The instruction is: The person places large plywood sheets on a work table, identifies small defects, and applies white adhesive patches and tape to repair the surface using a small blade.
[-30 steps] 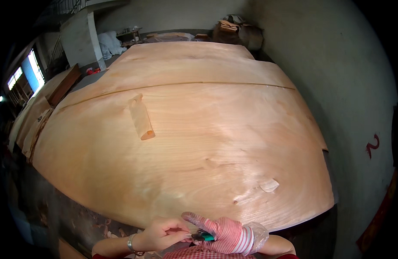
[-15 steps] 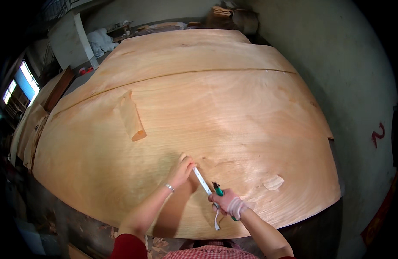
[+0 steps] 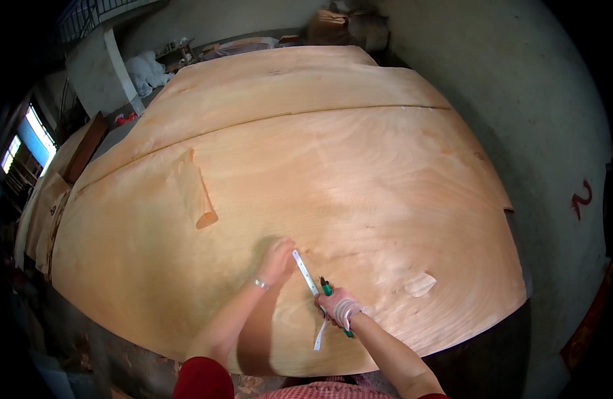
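A strip of white tape (image 3: pixel 304 270) with a row of dark dots slants between my hands, just above or against a broad sheet of wood veneer (image 3: pixel 319 173). My left hand (image 3: pixel 278 262) is closed at its upper end, fingertips pinching it. My right hand (image 3: pixel 335 307), in a pale glove with a ribbed cuff, is closed around the lower part. The loose tape end hangs toward me beneath it. That hand also grips a green-handled cutter (image 3: pixel 327 288), its dark tip pointing away from me.
A curled veneer piece (image 3: pixel 199 193) lies left of my hands, a small pale scrap (image 3: pixel 420 284) to the right. A long seam (image 3: pixel 273 117) crosses the veneer farther off. Beyond stand a grey wall (image 3: pixel 506 80) on the right and stacked sheets (image 3: pixel 54 199) on the left.
My right hand has moved a little to the left with the cutter and tape, and the loose tape end has swung left. My left hand stays nearly in place.
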